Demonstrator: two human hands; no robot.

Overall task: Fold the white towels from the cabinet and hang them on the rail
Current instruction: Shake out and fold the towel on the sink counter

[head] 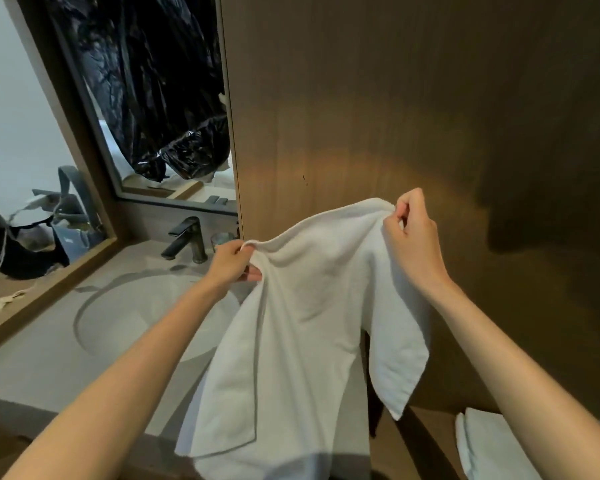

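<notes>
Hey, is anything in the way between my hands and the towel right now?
No. Left hand and right hand already pinch the white towel by its top edge, with nothing between. The rail isn't in view, so that path can't be judged.

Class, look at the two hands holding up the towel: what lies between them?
In the head view, only the white towel's sagging top edge spans from the left hand to the right hand, with the wooden wall panel behind.

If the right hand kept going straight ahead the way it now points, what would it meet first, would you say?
Probably the brown wood-grain wall panel directly behind it. The right hand, pinching the white terry towel, has nothing visible between it and the panel, though the depth is unclear.
</notes>
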